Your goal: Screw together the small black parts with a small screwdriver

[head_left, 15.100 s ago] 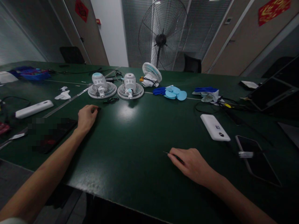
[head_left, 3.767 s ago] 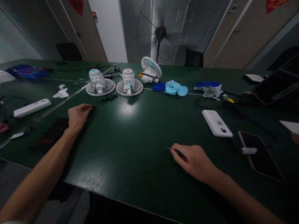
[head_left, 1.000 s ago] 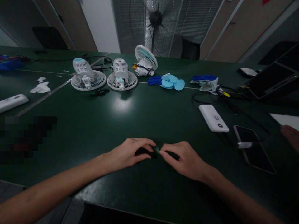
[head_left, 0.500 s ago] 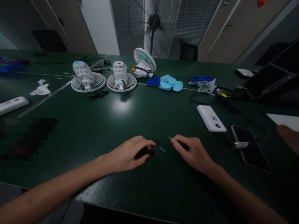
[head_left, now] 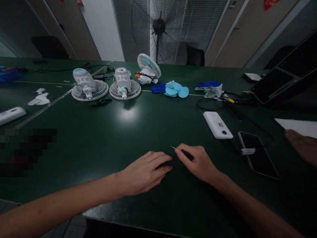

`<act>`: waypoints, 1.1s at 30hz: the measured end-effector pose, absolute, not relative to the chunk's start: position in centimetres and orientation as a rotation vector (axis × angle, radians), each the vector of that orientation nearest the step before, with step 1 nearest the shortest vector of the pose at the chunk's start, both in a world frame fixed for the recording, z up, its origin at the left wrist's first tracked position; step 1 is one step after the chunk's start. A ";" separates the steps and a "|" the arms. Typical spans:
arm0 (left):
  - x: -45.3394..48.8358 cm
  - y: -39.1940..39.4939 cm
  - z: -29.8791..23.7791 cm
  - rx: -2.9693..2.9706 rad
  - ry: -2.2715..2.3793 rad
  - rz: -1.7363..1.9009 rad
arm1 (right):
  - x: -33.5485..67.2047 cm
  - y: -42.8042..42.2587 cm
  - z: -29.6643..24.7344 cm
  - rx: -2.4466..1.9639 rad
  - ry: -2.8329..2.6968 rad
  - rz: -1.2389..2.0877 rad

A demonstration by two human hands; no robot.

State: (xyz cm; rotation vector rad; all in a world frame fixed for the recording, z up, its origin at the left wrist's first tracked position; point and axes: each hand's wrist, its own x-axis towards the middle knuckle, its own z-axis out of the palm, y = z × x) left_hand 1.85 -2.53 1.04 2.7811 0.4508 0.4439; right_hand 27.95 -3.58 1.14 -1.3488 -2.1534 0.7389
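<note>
My left hand [head_left: 148, 172] rests low over the green table, its fingers stretched to the right and slightly apart, with no held object showing. The small green circuit board seen earlier is out of sight; its spot lies behind these fingers. Close by on the right, my right hand [head_left: 194, 160] pinches a thin, pale, pin-like metal piece [head_left: 172, 147] between thumb and index finger. Its tip points left, just above my left fingertips. What kind of piece it is I cannot make out.
Farther back lie white fan parts [head_left: 125, 89], a light-blue fan blade [head_left: 177, 89] and gloves [head_left: 209, 87]. On the right are a white device [head_left: 218, 125], a phone [head_left: 262, 158], cables and another person's hand [head_left: 300, 143]. A white device [head_left: 11, 115] lies far left.
My left hand has moved right and a little nearer, over where the circuit board lay, hiding it. My right hand keeps its pinch on the thin piece. The view has shifted slightly.
</note>
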 end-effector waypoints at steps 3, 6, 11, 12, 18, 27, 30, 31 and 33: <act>0.6 -2.0 0.9 2.815 0.475 0.411 | 28.1 -3.6 0.8 -1.344 -2.156 0.698; -1.6 -0.9 0.6 2.847 0.591 0.374 | 28.2 -3.5 0.8 -1.333 -2.149 0.726; -7.1 2.9 0.6 2.802 1.014 0.415 | 28.2 -3.5 1.2 -1.310 -2.126 0.842; -8.5 3.8 0.6 2.793 1.095 0.422 | 28.2 -3.5 1.2 -1.311 -2.119 0.849; -19.6 9.5 0.3 2.640 1.782 0.389 | 28.1 -3.6 1.2 -1.348 -2.131 0.830; -27.8 12.6 0.1 2.280 2.480 0.231 | 28.1 -3.5 1.1 -1.356 -2.157 0.790; -27.0 13.0 0.4 2.329 2.497 0.234 | 28.1 -3.5 1.1 -1.357 -2.160 0.813; -26.8 13.3 0.5 2.339 2.510 0.237 | 28.1 -3.5 1.1 -1.362 -2.161 0.812; -26.6 14.0 0.6 2.345 2.539 0.251 | 28.1 -3.5 1.1 -1.375 -2.160 0.790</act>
